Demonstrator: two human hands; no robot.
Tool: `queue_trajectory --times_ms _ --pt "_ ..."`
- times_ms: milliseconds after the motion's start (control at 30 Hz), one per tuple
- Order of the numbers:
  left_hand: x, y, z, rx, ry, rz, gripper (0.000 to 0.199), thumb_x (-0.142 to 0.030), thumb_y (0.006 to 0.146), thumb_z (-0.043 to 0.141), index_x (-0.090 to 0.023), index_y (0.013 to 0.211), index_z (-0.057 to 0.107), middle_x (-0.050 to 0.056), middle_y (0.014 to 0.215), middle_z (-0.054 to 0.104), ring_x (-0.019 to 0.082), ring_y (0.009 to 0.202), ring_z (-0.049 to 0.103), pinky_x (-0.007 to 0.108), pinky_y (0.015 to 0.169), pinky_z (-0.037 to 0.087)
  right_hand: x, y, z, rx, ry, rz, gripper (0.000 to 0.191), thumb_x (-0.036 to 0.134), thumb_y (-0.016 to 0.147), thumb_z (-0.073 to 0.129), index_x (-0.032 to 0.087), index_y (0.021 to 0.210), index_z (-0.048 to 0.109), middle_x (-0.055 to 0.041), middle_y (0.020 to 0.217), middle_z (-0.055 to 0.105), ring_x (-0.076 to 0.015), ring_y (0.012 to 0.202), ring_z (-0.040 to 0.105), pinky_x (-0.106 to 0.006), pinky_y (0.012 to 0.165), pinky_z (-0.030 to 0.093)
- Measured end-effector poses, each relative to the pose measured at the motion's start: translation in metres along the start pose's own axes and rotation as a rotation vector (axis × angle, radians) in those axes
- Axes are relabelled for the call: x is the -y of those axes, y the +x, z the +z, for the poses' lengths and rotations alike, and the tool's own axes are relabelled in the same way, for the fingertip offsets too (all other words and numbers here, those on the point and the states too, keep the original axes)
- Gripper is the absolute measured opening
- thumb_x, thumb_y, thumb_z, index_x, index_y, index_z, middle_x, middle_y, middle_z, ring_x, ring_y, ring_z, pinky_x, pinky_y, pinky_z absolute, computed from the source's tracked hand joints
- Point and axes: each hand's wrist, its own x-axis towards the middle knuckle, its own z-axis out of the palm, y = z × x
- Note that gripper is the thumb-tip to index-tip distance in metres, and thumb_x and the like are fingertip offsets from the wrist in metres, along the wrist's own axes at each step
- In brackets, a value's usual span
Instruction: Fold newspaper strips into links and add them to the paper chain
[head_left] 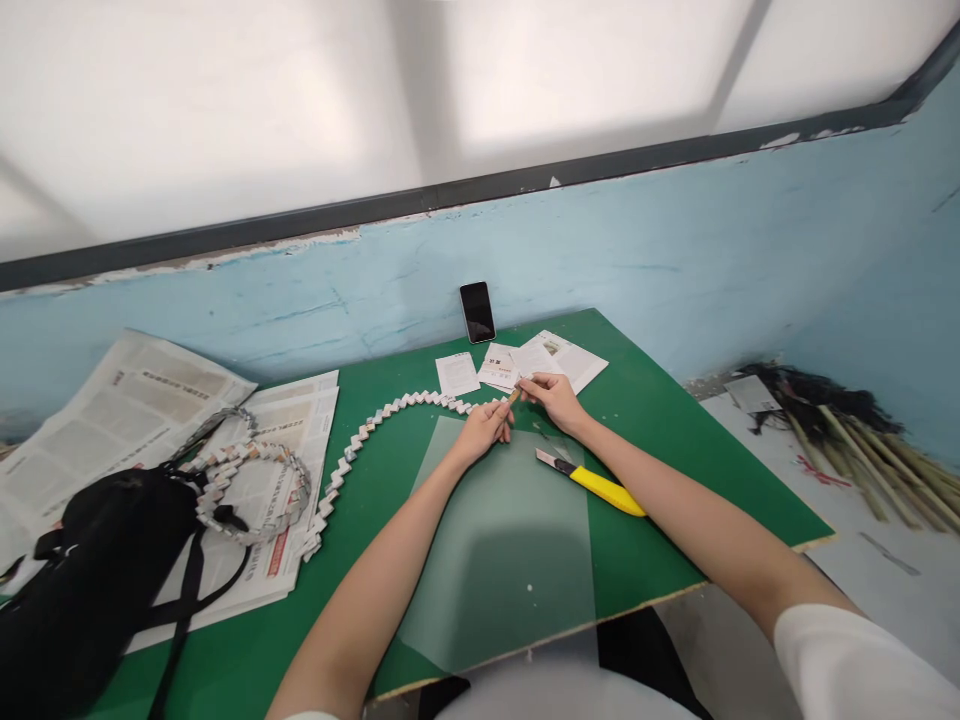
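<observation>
My left hand (486, 430) is closed, its fingertips pinching a small brownish folded paper piece (514, 396). My right hand (553, 396) is also closed, in a pinch at the upper end of that same piece. A zigzag chain of folded paper (367, 427) curves over the green table from the left and reaches up behind my left hand; whether it joins the small piece is hidden by my fingers. Below my right wrist lies a yellow utility knife (604, 488), its blade pointing left. Under my forearms spreads a translucent sheet (499, 560).
Loose paper pieces (457, 374) lie beyond my hands, and a phone (478, 312) leans against the blue wall. Newspapers (315, 420), a coiled paper chain (296, 490) and a black bag (127, 540) occupy the left of the green table (652, 400). Sticks (862, 460) lie on the right.
</observation>
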Motion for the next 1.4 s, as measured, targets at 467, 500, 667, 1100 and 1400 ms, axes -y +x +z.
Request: queue_trajectory --times_ms 467,500,667,1100,1400 --pt "-0.005 0.0023 0.0026 0.022 0.009 0.018 0.049 -0.062 0.097 0.047 -0.02 0.074 0.052 -0.005 0.038 0.045 0.015 0.044 0.056 0.026 0.054 0.044 -0.0027 0.0015 0.0056 0.028 -0.042 0.032 0.048 0.062 0.077 0.075 0.014 0.07 0.077 -0.0056 0.067 0.071 -0.0129 0.057 0.049 -0.028 0.057 0.04" --pt "-0.0052 0.0025 0.003 0.017 0.005 0.017 0.048 -0.062 0.097 0.047 -0.02 0.074 0.052 -0.005 0.038 0.045 0.015 0.044 0.056 0.026 0.053 0.044 -0.0028 0.0014 0.0057 0.019 -0.045 0.031 0.047 0.061 0.077 0.075 0.014 0.07 0.077 -0.005 0.067 0.071 -0.0129 0.057 0.049 -0.028 0.057 0.039" --pt "-0.0069 0.002 0.0043 0.006 0.021 0.011 0.05 -0.065 0.096 0.046 -0.02 0.074 0.051 -0.006 0.038 0.045 0.015 0.044 0.055 0.025 0.053 0.044 -0.0022 0.001 0.0057 -0.03 -0.061 0.004 0.044 0.057 0.08 0.075 0.015 0.067 0.076 -0.0013 0.059 0.063 -0.0131 0.058 0.048 -0.028 0.058 0.038" --pt "-0.0048 0.0026 0.0049 0.008 0.032 0.033 0.049 -0.063 0.098 0.044 -0.021 0.074 0.051 -0.006 0.038 0.044 0.016 0.043 0.055 0.025 0.053 0.044 -0.0029 0.0009 0.0051 -0.04 -0.092 -0.02 0.045 0.058 0.083 0.072 0.017 0.066 0.073 -0.0016 0.061 0.063 -0.0147 0.059 0.05 -0.029 0.06 0.04" --pt "-0.0053 0.0005 0.0043 0.018 0.049 0.027 0.051 -0.066 0.096 0.043 -0.021 0.074 0.051 -0.006 0.038 0.045 0.016 0.043 0.054 0.027 0.056 0.046 -0.0017 0.0011 0.0051 0.057 -0.076 -0.048 0.053 0.065 0.092 0.058 0.018 0.071 0.07 -0.0023 0.064 0.064 -0.0151 0.06 0.052 -0.028 0.063 0.043"
